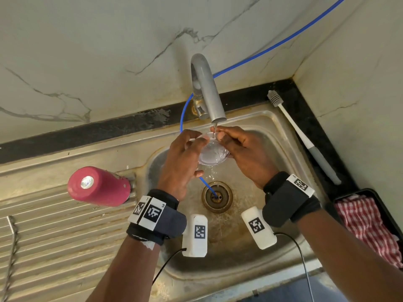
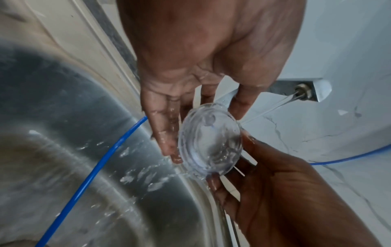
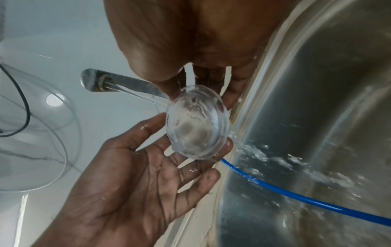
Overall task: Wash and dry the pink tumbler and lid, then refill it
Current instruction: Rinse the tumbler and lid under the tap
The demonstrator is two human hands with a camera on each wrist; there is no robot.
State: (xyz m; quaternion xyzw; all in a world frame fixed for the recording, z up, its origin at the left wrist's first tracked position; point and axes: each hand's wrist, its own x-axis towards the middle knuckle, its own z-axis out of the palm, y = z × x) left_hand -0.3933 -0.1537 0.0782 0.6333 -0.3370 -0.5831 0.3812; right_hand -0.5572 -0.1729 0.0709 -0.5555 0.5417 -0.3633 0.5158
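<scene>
Both hands hold the clear round lid (image 1: 212, 153) under the tap's running stream (image 1: 214, 129), above the sink basin (image 1: 268, 136). My left hand (image 1: 196, 149) grips its left edge between thumb and fingertips. From the right, my right hand (image 1: 224, 138) pinches the far edge by the spout. Water runs off the lid (image 2: 209, 140) and sprays into the basin. In the right wrist view the lid (image 3: 197, 123) sits between my right thumb and fingers above and the left fingers (image 3: 227, 144) below. The pink tumbler (image 1: 98, 186) stands base-up on the ribbed drainboard, left of the basin.
The grey tap (image 1: 209, 90) arches over the basin. A blue tube (image 1: 205, 183) runs past it into the drain (image 1: 217, 196). A white bottle brush (image 1: 305, 138) lies on the dark counter at right. A red checked cloth (image 1: 366, 225) sits in a black tray.
</scene>
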